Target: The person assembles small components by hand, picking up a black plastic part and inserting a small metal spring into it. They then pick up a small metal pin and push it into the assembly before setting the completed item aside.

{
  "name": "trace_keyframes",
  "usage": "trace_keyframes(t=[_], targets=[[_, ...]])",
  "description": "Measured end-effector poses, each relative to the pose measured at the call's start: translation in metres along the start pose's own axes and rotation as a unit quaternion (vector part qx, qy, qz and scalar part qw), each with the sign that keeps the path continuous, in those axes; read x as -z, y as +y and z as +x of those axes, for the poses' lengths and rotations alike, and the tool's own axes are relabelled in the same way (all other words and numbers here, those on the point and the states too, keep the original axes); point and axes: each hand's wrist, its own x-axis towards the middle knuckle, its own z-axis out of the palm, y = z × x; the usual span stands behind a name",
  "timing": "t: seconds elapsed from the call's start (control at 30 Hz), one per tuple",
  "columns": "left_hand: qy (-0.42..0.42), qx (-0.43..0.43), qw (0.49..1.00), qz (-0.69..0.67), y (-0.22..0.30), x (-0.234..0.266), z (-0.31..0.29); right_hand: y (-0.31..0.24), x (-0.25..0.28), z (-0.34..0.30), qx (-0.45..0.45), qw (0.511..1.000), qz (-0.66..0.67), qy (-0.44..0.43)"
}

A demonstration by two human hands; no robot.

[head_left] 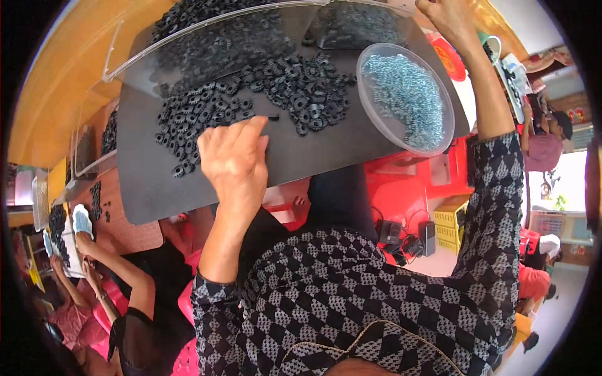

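Observation:
My left hand is closed over the dark grey board, its fingers curled together. A small black plastic part shows right at its fingertips. Around that hand lie loose heaps of similar black plastic parts, one heap to its left and another beyond it to the right. My right hand is raised at the upper edge, partly cut off, with fingers bent in; what they hold is hidden. Below it stands a round clear tub of tiny shiny pale-blue pieces at the board's right side.
Clear plastic bins with more black parts stand along the far side. A red round lid or dish sits beyond the tub. Red plastic stools, black devices with cables and a yellow crate are below. Another person's arm works at left.

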Motion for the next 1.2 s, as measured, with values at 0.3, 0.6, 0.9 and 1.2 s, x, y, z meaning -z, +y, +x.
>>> trace_keyframes(t=[0.3,0.6,0.9,1.2], targets=[[-0.07,-0.089,0.988,0.106,-0.007,-0.021,0.014,-0.056,-0.03,-0.07,0.248,0.964,-0.05,0.084],[-0.05,-0.08,0.994,0.062,-0.002,-0.027,0.022,-0.091,-0.028,-0.124,0.188,0.979,0.075,-0.027],[-0.084,-0.115,0.986,0.084,0.007,-0.044,0.038,-0.105,-0.032,-0.137,0.18,0.973,0.14,-0.031],[-0.129,-0.104,0.983,0.08,0.008,-0.048,0.04,-0.109,-0.034,-0.144,0.161,0.975,0.146,-0.044]])
